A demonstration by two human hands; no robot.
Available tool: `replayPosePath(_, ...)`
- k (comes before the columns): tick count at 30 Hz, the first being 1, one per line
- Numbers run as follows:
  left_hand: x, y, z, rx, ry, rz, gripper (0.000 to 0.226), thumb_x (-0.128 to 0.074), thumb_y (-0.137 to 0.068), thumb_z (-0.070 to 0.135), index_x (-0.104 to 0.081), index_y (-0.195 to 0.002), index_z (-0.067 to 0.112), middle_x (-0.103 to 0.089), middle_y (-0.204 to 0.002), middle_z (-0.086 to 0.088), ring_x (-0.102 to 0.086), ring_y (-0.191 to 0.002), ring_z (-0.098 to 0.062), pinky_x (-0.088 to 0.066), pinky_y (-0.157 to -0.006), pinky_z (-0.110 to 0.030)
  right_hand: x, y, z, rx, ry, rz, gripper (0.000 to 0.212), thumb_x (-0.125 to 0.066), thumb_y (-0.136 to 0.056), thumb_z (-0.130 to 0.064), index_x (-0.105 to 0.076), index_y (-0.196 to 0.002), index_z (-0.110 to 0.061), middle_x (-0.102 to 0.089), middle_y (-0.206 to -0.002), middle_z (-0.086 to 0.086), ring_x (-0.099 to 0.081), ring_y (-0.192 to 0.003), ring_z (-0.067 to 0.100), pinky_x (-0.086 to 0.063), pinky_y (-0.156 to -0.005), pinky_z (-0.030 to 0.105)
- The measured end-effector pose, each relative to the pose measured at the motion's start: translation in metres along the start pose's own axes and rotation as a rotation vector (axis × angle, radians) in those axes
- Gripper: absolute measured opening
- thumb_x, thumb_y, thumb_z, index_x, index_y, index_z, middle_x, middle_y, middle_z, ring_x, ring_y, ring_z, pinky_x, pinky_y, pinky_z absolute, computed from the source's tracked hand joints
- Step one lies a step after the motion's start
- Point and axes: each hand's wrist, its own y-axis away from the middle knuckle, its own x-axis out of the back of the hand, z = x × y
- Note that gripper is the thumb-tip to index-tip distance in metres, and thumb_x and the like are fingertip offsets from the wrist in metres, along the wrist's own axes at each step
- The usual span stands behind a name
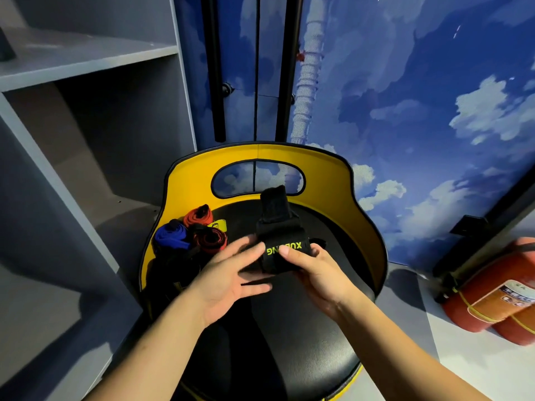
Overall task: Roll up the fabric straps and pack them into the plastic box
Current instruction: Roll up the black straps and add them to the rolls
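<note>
A person leans over a round black chair seat (289,328) with a yellow backrest (333,175). The right hand (318,273) grips a black fabric strap (282,241) with yellow lettering, thumb pressed on its front, apparently to keep the wound part from loosening; a loose tail sticks upward. The left hand (228,279) is open, fingers spread, touching the strap's left edge, seemingly ready to steady or turn it. At the seat's left edge sit a blue roll (170,235), an orange roll (198,217) and a red-and-black roll (210,240), close together. I cannot tell whether a clear plastic box holds them.
</note>
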Motion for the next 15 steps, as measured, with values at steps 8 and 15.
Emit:
replayPosePath(8, 0.004, -0.006, -0.005, -0.045, 0.019, 0.103, 0.048, -0.070, -0.081, 0.007, -0.060, -0.128, 0.015, -0.071, -0.121, -0.015, -0.070, -0.107, -0.035, -0.059, -0.082, -0.051, 0.006, -0.002, -0.002, 0.017, 0.169, -0.087, 0.040, -0.077, -0.084, -0.016, -0.068, -0.122, -0.007, -0.070, -0.122, 0.015, -0.065, -0.118, 0.026, -0.050, -0.101, 0.032)
replayPosePath(15, 0.008, -0.006, -0.015, -0.018, -0.178, 0.107, 0.040, -0.068, -0.090, -0.002, -0.061, -0.126, 0.015, -0.068, -0.123, -0.014, -0.070, -0.107, -0.032, -0.061, -0.080, -0.049, 0.009, -0.011, -0.023, 0.120, 0.432, 0.197, 0.038, -0.072, -0.091, -0.015, -0.064, -0.128, -0.012, -0.076, -0.108, -0.002, -0.072, -0.097, 0.007, -0.055, -0.080, 0.019)
